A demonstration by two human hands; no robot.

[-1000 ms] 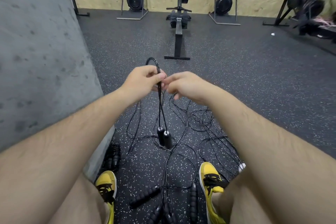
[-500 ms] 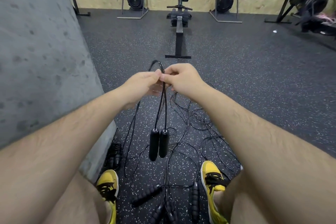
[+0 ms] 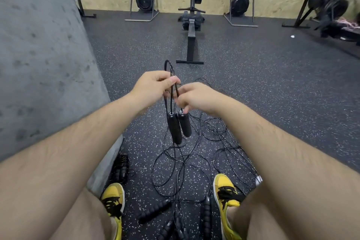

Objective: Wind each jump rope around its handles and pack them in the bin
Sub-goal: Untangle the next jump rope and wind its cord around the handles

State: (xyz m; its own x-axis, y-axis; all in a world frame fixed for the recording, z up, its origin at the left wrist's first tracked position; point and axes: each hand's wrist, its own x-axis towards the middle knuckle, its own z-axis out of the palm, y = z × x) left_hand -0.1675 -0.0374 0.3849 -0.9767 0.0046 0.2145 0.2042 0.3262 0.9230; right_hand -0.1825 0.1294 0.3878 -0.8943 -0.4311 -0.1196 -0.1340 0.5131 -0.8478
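Left hand [image 3: 153, 86] still pinches black rope [image 3: 171, 76]; right hand [image 3: 196, 96], fingers curled at cord, now lower. Twin handles [image 3: 178, 126] hang higher, nearer hands. No legible writing.

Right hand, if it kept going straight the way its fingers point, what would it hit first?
Probably the left hand. The right hand points leftward at the jump rope cords that both hands pinch, with the left hand's fingers just beyond, though depth is unclear.
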